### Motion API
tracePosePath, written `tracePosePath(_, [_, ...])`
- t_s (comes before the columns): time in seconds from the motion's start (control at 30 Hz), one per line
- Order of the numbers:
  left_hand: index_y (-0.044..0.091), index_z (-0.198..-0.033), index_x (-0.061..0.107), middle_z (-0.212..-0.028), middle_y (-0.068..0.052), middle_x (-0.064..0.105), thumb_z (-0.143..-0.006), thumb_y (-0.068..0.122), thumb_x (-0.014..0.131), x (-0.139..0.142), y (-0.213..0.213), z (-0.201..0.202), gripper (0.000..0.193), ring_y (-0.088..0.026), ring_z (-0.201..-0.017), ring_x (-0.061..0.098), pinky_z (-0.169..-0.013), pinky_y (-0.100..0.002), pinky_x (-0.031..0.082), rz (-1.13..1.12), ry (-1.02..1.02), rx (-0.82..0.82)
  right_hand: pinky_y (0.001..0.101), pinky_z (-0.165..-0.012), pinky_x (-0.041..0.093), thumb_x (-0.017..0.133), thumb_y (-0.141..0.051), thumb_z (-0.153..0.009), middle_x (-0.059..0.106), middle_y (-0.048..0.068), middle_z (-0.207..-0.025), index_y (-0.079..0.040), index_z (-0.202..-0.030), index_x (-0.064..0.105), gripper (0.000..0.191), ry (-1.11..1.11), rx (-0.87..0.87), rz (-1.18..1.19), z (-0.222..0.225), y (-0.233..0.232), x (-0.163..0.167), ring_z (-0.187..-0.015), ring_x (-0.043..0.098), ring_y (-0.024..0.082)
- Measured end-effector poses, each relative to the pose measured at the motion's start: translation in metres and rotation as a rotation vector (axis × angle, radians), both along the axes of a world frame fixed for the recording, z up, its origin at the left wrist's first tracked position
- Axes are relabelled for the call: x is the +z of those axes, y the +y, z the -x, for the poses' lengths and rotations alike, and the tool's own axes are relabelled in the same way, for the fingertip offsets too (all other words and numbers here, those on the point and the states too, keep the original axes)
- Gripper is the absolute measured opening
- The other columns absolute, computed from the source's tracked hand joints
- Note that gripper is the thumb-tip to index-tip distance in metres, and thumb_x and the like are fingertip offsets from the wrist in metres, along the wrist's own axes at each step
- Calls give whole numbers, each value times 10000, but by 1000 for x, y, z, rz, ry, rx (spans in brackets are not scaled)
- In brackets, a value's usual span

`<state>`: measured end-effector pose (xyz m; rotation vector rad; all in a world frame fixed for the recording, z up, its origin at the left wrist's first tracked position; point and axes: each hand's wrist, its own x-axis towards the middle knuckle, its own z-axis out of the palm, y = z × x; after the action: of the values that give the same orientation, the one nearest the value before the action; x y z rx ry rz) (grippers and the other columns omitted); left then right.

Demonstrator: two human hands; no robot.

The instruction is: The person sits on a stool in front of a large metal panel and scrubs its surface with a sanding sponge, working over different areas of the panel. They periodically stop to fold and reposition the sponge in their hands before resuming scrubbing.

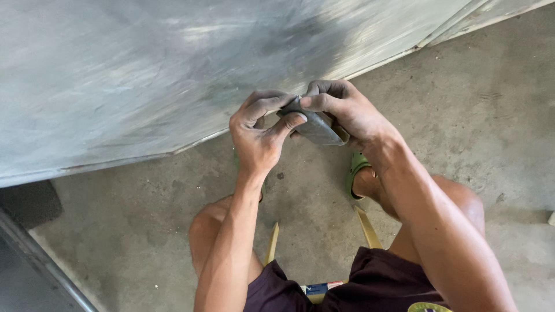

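Place: a workshop, likely for body or metal work.
Signs: large sanded grey panel (173, 69), bare stained concrete floor (462, 115), dust-blackened hands (260, 136), low wooden stool (367, 228).

The bare grey concrete floor (324, 190), dusty and faintly stained, carries everything here. A large pale grey, scuffed metal panel (144, 75) stands on it at the far side, its lower edge running from the near left up to the far right. A green rubber sandal (355, 169) rests on the concrete near the middle, and the yellow wooden legs of a low stool (367, 226) stand at the near side.
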<state>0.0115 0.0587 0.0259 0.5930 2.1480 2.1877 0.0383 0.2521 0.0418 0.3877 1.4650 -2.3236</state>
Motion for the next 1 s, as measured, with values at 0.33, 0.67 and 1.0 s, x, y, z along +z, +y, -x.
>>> tracePosePath(0.33, [54, -1060, 774, -1068, -32, 728, -901, -5, 836, -14, 4, 15, 181, -143, -952, 712, -836, -284, 621, -1, 65, 118, 235, -415, 409, 806, -259, -901, 610, -1, -650, -38, -891, 701, 244, 76, -39, -47, 16, 13, -6, -519, 572, 92])
tracePosePath(0.67, [38, -1091, 763, -1058, -50, 730, -978, 104, 783, -13, 6, 10, 133, -125, -886, 682, -771, -257, 564, 208, 18, 214, 337, -715, 672, 739, -227, -999, 697, 131, -958, 29, -1167, 655, 318, 239, -835, -26, 28, 79, -15, -804, 737, 204])
tracePosePath(1.0, [47, -1099, 749, -1087, -69, 723, -981, 52, 745, -10, -24, -3, 119, -138, -932, 708, -803, -267, 578, 360, 98, 129, 346, -530, 545, 739, -162, -1018, 646, 108, -743, 12, -906, 590, 254, 587, -1102, -218, 61, 103, -60, -597, 661, 226])
